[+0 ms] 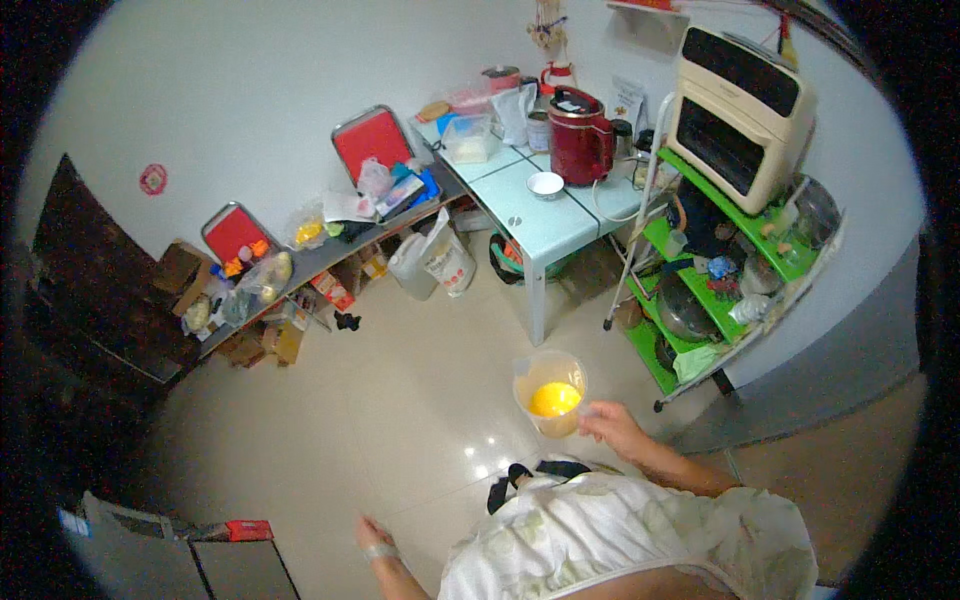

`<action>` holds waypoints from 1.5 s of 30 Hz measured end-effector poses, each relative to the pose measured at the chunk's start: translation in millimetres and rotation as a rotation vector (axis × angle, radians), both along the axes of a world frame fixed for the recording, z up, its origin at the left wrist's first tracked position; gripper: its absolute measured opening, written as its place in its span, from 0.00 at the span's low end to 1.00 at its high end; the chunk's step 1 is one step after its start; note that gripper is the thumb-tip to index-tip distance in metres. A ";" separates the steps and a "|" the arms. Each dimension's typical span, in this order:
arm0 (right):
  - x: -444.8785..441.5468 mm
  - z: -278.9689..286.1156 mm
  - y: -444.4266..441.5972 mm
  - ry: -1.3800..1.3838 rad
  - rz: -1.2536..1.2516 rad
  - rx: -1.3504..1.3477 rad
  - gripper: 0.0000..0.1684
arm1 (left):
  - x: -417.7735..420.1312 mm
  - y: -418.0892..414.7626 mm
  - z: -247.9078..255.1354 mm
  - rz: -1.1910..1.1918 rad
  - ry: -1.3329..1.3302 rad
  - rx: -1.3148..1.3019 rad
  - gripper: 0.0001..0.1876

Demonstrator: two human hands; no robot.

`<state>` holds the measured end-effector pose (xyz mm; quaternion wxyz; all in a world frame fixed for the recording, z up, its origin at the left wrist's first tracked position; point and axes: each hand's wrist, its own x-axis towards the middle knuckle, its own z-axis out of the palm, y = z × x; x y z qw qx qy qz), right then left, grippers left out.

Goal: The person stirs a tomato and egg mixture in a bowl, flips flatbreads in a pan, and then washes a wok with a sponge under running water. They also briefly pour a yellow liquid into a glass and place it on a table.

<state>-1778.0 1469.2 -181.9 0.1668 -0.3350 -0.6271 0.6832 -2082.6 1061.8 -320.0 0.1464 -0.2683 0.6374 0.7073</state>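
My right hand (609, 427) grips the handle of a translucent plastic measuring jug (551, 371), held above the tiled floor. Inside the jug lies a bright yellow liquid (555, 399), which looks like beaten egg. Low in the view, my left hand (373, 531) hangs away from the jug, over the floor, with a band at its wrist. It touches nothing that I can see, and its fingers are too blurred to read. Beyond the jug, a small white bowl (545, 184) stands on a glass-topped table (525, 217), beside a dark red electric appliance with a handle (577, 139).
At the right, a green-shelved rack (739, 214) carries a cream countertop oven (739, 120) and a metal pot (684, 307). A low dark bench (322, 262) with bags runs along the wall. A white sack (448, 259) and a plastic canister (411, 268) stand near the table.
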 end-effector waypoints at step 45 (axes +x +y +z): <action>-419.2 -81.8 492.3 -0.197 -0.845 0.209 0.22 | -378.9 1026.1 48.3 -1.169 -0.138 0.272 0.37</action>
